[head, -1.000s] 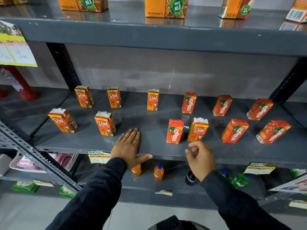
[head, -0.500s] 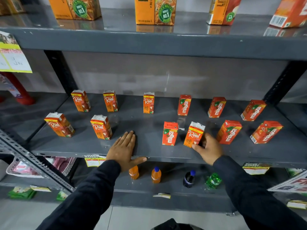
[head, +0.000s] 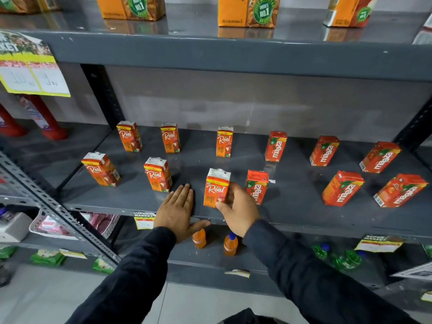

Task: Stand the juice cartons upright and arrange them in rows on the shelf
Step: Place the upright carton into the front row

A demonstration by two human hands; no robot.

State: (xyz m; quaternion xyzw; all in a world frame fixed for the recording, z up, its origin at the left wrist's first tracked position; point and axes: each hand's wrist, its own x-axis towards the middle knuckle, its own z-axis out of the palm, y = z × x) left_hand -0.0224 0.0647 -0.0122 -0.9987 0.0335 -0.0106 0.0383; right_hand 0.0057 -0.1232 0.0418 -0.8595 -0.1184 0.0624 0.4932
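Small orange Real cartons and red Maaza cartons stand upright in two loose rows on the grey shelf [head: 292,213]. My right hand [head: 238,208] grips a Real carton [head: 215,187] in the front row, just left of a Maaza carton [head: 256,186]. My left hand [head: 177,208] lies flat, fingers spread, on the shelf's front edge between that carton and another Real carton [head: 157,175]. More Real cartons [head: 224,142] stand at the back left, with Maaza cartons [head: 275,146] at the back right.
Large orange juice cartons [head: 249,11] stand on the shelf above. Small orange bottles [head: 230,244] and green bottles [head: 346,258] sit on the shelf below. A slanted metal upright [head: 58,213] crosses at left. Price tags [head: 143,219] hang on the shelf edge.
My right hand reached in, took hold of the front Real carton and moved it from the right of the Maaza carton to its left. My left hand stayed flat on the shelf.
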